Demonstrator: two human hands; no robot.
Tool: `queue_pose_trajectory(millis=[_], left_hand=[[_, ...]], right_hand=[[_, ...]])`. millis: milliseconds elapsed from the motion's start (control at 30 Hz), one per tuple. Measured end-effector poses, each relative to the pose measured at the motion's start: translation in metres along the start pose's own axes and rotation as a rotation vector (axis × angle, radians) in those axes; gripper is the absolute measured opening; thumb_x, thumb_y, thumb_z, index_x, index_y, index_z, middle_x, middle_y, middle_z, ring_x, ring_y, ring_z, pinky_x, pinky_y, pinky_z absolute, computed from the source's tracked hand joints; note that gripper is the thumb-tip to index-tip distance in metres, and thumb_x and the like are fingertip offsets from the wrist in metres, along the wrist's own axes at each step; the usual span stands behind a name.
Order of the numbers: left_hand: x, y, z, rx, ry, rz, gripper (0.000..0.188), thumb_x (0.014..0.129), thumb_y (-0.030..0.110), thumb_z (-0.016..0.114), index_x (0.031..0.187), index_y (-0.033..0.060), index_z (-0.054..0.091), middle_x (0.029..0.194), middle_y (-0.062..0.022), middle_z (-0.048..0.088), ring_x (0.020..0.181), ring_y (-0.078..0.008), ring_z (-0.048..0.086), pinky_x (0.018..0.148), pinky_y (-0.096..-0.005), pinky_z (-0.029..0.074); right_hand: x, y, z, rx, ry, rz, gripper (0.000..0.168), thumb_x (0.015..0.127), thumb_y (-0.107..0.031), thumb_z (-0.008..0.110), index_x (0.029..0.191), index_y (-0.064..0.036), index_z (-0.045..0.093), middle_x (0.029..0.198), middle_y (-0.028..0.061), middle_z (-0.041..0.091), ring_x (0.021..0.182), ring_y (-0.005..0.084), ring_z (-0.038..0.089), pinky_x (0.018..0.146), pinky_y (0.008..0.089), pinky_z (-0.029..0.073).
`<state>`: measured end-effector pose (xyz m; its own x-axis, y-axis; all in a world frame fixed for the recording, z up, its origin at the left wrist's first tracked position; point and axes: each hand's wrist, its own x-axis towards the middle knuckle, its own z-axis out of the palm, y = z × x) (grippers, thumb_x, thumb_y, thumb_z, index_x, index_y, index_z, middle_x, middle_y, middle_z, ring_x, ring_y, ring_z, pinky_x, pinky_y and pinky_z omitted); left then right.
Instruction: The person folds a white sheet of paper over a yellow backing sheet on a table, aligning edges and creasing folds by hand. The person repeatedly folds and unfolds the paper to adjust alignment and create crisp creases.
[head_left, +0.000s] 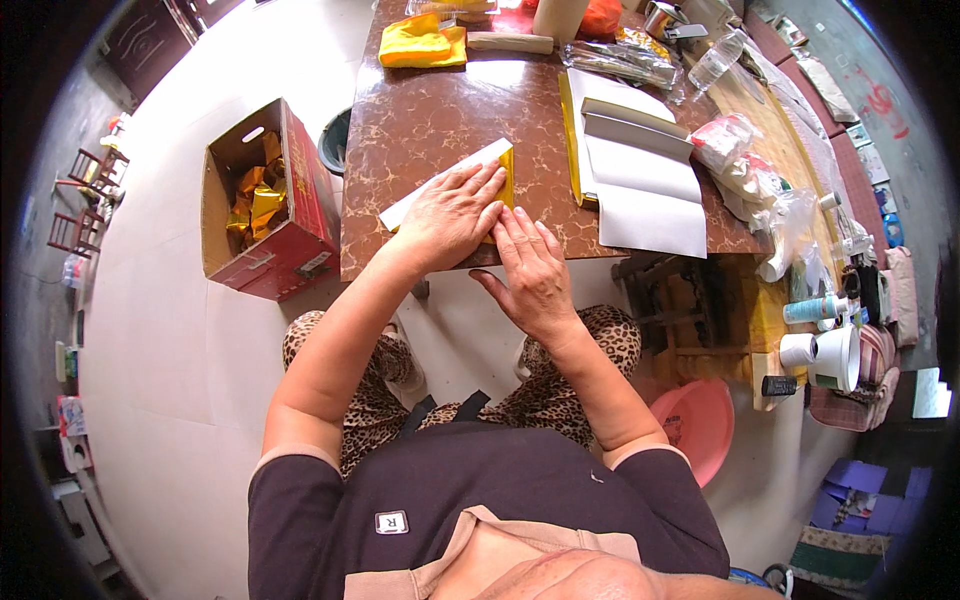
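A folded sheet of gold-and-white paper (420, 199) lies slantwise near the table's front edge, its white strip along the far side and a gold part at the right. Flat on this sheet rests my left hand (454, 210), palm down with fingers stretched out, covering much of it. My right hand (531, 274) reaches over the table edge, fingers extended and thumb apart. Its fingertips meet the left hand's thumb side at the sheet's lower right corner. Whether they touch the paper is hidden. Neither hand grips anything.
On the brown marbled table (420, 112), a stack of white-and-gold sheets (645, 161) lies to the right. A yellow cloth (420, 41) and a brown roll (510, 42) lie at the back. A red cardboard box (300, 247) holding gold foil pieces stands left. A pink basin (697, 431) sits right.
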<state>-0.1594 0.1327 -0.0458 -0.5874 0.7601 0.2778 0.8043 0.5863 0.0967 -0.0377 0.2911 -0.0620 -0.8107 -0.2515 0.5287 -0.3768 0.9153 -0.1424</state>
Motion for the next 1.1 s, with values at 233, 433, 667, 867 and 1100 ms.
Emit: queue_pose_trajectory(millis=[233,433,667,867,1100], left_hand=[[0.000,0.000,0.001,0.019,-0.045,-0.054,0.058,0.110,0.037,0.031,0.158,0.0050,0.039,0.167,-0.0125,0.035,0.155,-0.0286,0.029,0.128,-0.0427,0.019],[0.002,0.001,0.003,0.019,-0.032,-0.087,0.060,0.109,0.037,0.030,0.159,0.0035,0.037,0.166,-0.0167,0.034,0.155,-0.0301,0.029,0.129,-0.0421,0.018],[0.000,0.003,0.003,-0.012,-0.008,-0.105,0.060,0.108,0.036,0.031,0.159,0.0042,0.036,0.166,-0.0171,0.035,0.154,-0.0317,0.030,0.129,-0.0425,0.019],[0.000,0.006,-0.003,-0.020,-0.031,-0.093,0.058,0.108,0.035,0.033,0.161,0.0127,0.037,0.165,-0.0165,0.035,0.153,-0.0331,0.032,0.129,-0.0438,0.018],[0.003,0.006,-0.003,0.003,-0.037,-0.092,0.058,0.108,0.035,0.033,0.161,0.0120,0.037,0.166,-0.0161,0.035,0.153,-0.0324,0.031,0.129,-0.0433,0.018]], right_hand=[[0.031,0.023,-0.019,0.332,0.138,0.123,0.048,0.105,-0.038,0.057,0.134,0.000,0.060,0.135,0.0258,0.063,0.128,0.0406,0.059,0.111,0.0512,0.042],[0.065,0.055,-0.002,0.268,0.007,0.072,0.034,0.106,-0.022,0.053,0.130,0.001,0.064,0.129,0.0244,0.066,0.122,0.0395,0.062,0.107,0.0464,0.046],[0.070,0.064,0.000,0.204,-0.002,0.050,0.030,0.105,-0.017,0.055,0.128,-0.001,0.066,0.119,0.0199,0.071,0.119,0.0346,0.064,0.104,0.0442,0.048],[0.079,0.071,0.004,0.026,0.026,0.027,0.030,0.102,-0.017,0.057,0.128,-0.006,0.067,0.111,0.0151,0.073,0.114,0.0306,0.065,0.101,0.0432,0.047],[0.095,0.083,0.013,-0.023,0.014,0.070,0.031,0.100,-0.017,0.058,0.128,-0.006,0.067,0.106,0.0147,0.074,0.109,0.0300,0.066,0.097,0.0443,0.050]])
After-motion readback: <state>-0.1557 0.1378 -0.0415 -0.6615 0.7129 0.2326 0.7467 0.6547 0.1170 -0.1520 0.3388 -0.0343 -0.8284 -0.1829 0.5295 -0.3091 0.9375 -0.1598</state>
